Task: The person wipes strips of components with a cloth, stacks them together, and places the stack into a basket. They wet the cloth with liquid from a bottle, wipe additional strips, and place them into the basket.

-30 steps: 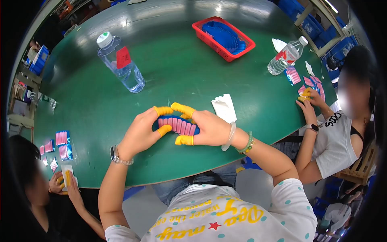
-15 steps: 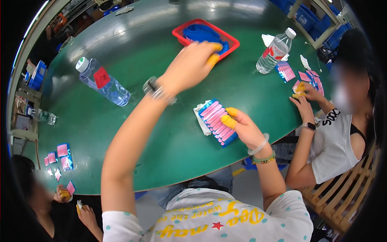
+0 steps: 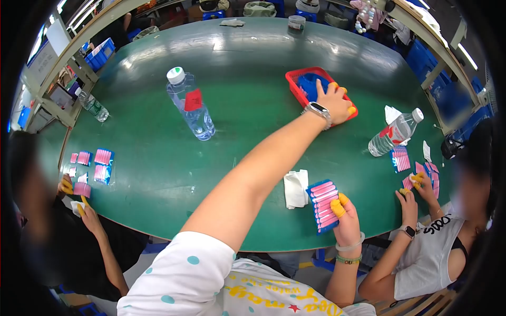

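Observation:
My left hand [image 3: 332, 102], with yellow finger cots on some fingertips and a band on the wrist, reaches over the red basket [image 3: 295, 87]. Its fingers are spread above the blue contents [image 3: 310, 84]; the palm hides part of them, and nothing shows in its grasp. My right hand [image 3: 345, 221], also in yellow finger cots, pinches the right edge of a blue pack of pink sticks [image 3: 322, 203]. That pack is tilted up near the table's front edge. Just left of it lies a folded white cloth or tissue [image 3: 296, 188].
Water bottles stand on the green table [image 3: 237, 131]: a tall one [image 3: 195, 113] at centre-left, another [image 3: 392, 134] at right. Co-workers sit at both sides, handling similar pink packs [image 3: 104, 166]. A small clear tub [image 3: 296, 23] stands at the far edge.
The camera view has shifted, so the table sits differently in frame. My left hand has spread its fingers over the basket. The right hand still grips the pack.

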`<state>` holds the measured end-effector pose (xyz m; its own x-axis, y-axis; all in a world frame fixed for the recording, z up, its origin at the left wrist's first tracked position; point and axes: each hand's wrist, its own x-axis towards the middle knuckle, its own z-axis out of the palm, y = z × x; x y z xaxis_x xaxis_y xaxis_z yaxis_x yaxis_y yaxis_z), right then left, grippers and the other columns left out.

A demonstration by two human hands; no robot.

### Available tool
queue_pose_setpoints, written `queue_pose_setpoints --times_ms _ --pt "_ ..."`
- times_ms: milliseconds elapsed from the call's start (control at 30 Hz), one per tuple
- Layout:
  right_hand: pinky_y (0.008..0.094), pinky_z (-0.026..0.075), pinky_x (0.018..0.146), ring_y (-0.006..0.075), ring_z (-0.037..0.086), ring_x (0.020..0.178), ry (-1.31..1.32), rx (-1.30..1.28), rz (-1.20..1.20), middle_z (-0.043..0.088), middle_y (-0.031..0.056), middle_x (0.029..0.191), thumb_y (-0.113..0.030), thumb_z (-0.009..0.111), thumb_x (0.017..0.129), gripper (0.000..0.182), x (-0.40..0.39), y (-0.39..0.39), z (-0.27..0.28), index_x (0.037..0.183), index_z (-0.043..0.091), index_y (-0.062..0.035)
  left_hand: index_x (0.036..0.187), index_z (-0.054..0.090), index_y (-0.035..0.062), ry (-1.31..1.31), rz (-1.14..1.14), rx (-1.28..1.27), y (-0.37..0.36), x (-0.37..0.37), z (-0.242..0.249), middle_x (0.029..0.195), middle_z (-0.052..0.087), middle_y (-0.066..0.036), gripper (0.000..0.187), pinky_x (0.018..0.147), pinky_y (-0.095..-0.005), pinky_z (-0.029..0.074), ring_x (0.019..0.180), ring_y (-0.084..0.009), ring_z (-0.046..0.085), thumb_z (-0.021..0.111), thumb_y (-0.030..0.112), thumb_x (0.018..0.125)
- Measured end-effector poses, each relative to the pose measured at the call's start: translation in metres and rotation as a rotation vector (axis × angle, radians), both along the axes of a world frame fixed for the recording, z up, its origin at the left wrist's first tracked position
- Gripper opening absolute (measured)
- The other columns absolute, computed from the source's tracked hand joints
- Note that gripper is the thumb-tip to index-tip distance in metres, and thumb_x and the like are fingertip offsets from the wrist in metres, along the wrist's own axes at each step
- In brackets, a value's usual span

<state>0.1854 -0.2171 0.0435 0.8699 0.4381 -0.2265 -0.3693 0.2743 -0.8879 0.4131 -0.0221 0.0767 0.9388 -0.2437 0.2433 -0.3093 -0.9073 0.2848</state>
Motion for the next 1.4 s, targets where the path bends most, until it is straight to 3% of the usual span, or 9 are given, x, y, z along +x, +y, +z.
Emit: queue_pose_setpoints --times_ms 367,500,633,700,867,967,1100,1233,1400 --pt "0.0245 0.052 0.080 0.0095 0.064 0.089 -0.008 0.010 -0.043 0.066 0.0030 0.105 -0.013 0.056 0.100 0.022 0.005 -0.004 -0.006 0.118 0.059 -0.0006 0.116 0.071 0.0225 -0.153 -0.009 0.252 -0.002 0.023 -0.013 0.142 0.048 -0.015 0.037 0.108 -0.0784 0.003 0.140 -0.0396 0.031 0.055 0.046 0.093" --pt "0.0251 0.052 0.080 0.0098 0.064 0.089 0.021 0.028 -0.070 0.066 0.0031 0.103 -0.014 0.056 0.100 0.021 0.006 -0.003 -0.003 0.116 0.059 -0.0007 0.120 0.069 0.0147 -0.156 0.071 0.279 -0.005 0.027 -0.014 0.143 0.048 -0.016 0.049 0.106 -0.0805 0.003 0.141 -0.0392 0.031 0.059 0.051 0.089" --pt "0.0253 0.052 0.081 0.0095 0.063 0.090 0.034 -0.013 -0.068 0.065 0.0023 0.102 -0.014 0.057 0.099 0.022 0.006 -0.010 -0.005 0.116 0.059 -0.0006 0.130 0.062 0.0148 -0.069 0.114 0.262 0.000 0.025 -0.004 0.145 0.045 -0.017 0.061 0.106 -0.0807 0.004 0.142 -0.0404 0.027 0.063 0.055 0.084" --pt "0.0225 0.047 0.086 0.0067 0.059 0.095 0.010 -0.002 -0.067 0.065 0.0005 0.106 -0.014 0.058 0.098 0.025 0.005 -0.011 -0.012 0.119 0.061 0.0002 0.132 0.060 0.0169 -0.031 0.081 0.387 0.007 0.026 -0.004 0.144 0.046 -0.018 0.061 0.106 -0.0805 0.005 0.143 -0.0401 0.028 0.064 0.052 0.083" --pt "0.0227 0.047 0.089 0.0063 0.058 0.097 -0.049 0.017 -0.113 0.064 -0.0011 0.107 -0.013 0.058 0.099 0.024 0.013 -0.014 -0.009 0.120 0.061 -0.0022 0.134 0.055 0.0324 -0.062 -0.030 0.292 0.023 0.024 0.000 0.145 0.042 -0.017 0.057 0.109 -0.0762 0.014 0.140 -0.0419 0.030 0.077 0.034 0.081" --pt "0.0246 0.050 0.088 0.0083 0.061 0.097 -0.062 0.065 -0.138 0.065 0.0010 0.109 -0.014 0.056 0.100 0.022 0.030 -0.014 -0.003 0.120 0.060 -0.0035 0.125 0.063 0.0321 -0.152 -0.093 0.418 0.032 0.019 -0.004 0.144 0.043 -0.016 0.041 0.108 -0.0762 0.015 0.139 -0.0407 0.031 0.071 0.039 0.086" --pt "0.0315 0.054 0.087 0.0153 0.065 0.099 -0.178 0.121 -0.213 0.066 0.0057 0.112 -0.017 0.053 0.102 0.026 0.058 -0.012 0.018 0.125 0.054 -0.0055 0.123 0.064 0.0321 -0.086 -0.029 0.339 0.034 0.012 -0.006 0.144 0.043 -0.017 0.038 0.108 -0.0763 0.015 0.140 -0.0404 0.030 0.068 0.043 0.087" --pt "0.0310 0.056 0.084 0.0158 0.067 0.098 -0.291 0.203 -0.293 0.067 0.0072 0.111 -0.019 0.054 0.102 0.026 0.067 -0.006 0.028 0.125 0.056 -0.0049 0.128 0.063 0.0349 -0.041 -0.035 0.150 0.034 0.012 -0.005 0.147 0.041 -0.019 0.040 0.108 -0.0777 0.008 0.144 -0.0401 0.024 0.063 0.031 0.088" --pt "0.0313 0.056 0.083 0.0159 0.067 0.097 -0.238 0.198 -0.303 0.067 0.0072 0.111 -0.019 0.055 0.102 0.026 0.059 -0.002 0.017 0.124 0.056 -0.0054 0.135 0.058 0.0387 0.025 -0.077 0.337 0.011 0.017 0.001 0.155 0.032 -0.020 0.046 0.109 -0.0776 0.006 0.147 -0.0400 0.021 0.053 0.021 0.093"
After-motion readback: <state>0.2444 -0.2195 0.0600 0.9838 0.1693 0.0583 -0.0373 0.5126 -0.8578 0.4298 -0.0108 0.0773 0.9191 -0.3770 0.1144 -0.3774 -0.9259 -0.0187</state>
